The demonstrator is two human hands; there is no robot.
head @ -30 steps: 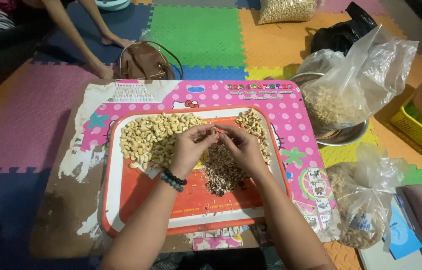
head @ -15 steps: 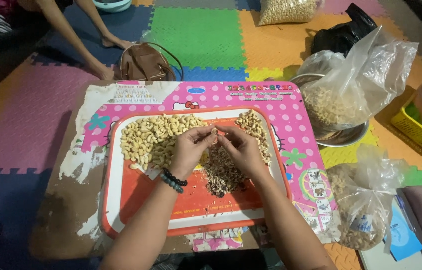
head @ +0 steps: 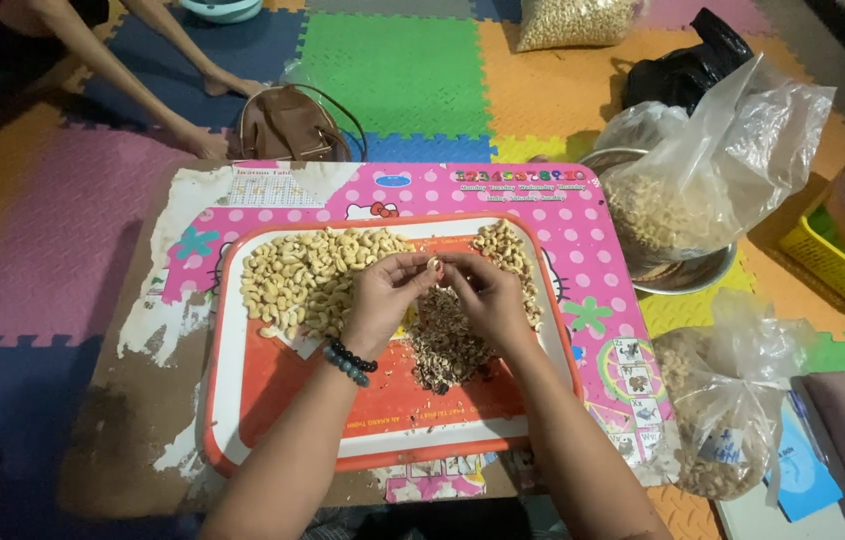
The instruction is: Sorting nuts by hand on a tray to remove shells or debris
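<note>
2 hands pinch 1 cashew in a narrow grip; clear bags sit right.

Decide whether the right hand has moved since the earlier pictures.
Barely. The right hand stays over the brown husk pile on the tray, fingertips meeting the left hand.

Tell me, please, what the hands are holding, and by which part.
A single cashew nut, pinched between the fingertips of the left hand and the right hand; the exact part cannot be told.

Above the orange tray, left hand and right hand pinch one cashew. Peeled cashews lie at the tray's far left, skins at its middle.
</note>
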